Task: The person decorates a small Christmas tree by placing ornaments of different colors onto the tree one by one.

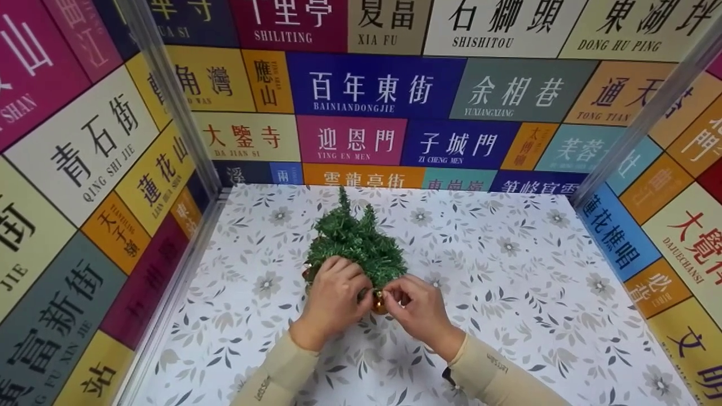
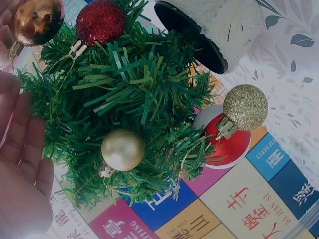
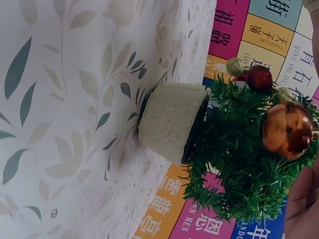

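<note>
With the left hand (image 1: 333, 296) gripping the small tree (image 1: 355, 243) and the right hand (image 1: 417, 307) apparently pinching the shiny orange bauble (image 1: 379, 303), a tug risked tipping the tree or dropping the ornament.

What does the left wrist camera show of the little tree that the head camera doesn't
Only the left wrist view shows the pale gold ball, the glittery gold ball, the glittery red ball and part of the tree's white base. Only the head view shows both hands whole: the left hand on the tree's near side and the right hand pinching at the shiny amber ball. Both show the small green tree, the amber ball and the floral tabletop.
</note>
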Tool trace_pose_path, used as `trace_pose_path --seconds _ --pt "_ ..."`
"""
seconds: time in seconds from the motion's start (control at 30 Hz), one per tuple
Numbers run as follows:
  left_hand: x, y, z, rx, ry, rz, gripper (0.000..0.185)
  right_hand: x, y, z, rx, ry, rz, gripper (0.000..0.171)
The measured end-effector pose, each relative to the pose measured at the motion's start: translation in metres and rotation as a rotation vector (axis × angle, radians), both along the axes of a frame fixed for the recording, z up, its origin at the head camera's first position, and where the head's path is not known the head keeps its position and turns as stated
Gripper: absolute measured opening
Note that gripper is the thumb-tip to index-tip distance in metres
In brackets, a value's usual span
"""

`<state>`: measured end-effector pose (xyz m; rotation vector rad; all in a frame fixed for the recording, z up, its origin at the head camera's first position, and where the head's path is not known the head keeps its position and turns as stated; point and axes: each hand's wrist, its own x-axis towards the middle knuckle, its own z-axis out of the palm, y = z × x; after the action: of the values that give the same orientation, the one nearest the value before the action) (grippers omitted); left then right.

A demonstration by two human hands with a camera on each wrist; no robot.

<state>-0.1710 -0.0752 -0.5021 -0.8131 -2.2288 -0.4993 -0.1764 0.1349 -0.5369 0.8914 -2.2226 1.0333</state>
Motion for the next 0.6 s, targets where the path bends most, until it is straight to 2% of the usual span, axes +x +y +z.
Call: trace_pose_path --seconds 0.13,0.33,0.6 --pt "-0.001 0.003 0.000 -0.007 0.033 0.032 0.010 -0.004 -0.001 -0.001 0.005 0.032 -0.039 0.010" --pt "-0.003 0.007 0.002 0.017 0.072 0.073 0.012 -0.009 -0.003 -0.001 -0.024 0.022 -0.089 0.009" --pt "-0.003 0.011 0.001 0.010 0.141 0.058 0.013 -0.013 -0.004 -0.003 -0.061 0.031 -0.092 0.009"
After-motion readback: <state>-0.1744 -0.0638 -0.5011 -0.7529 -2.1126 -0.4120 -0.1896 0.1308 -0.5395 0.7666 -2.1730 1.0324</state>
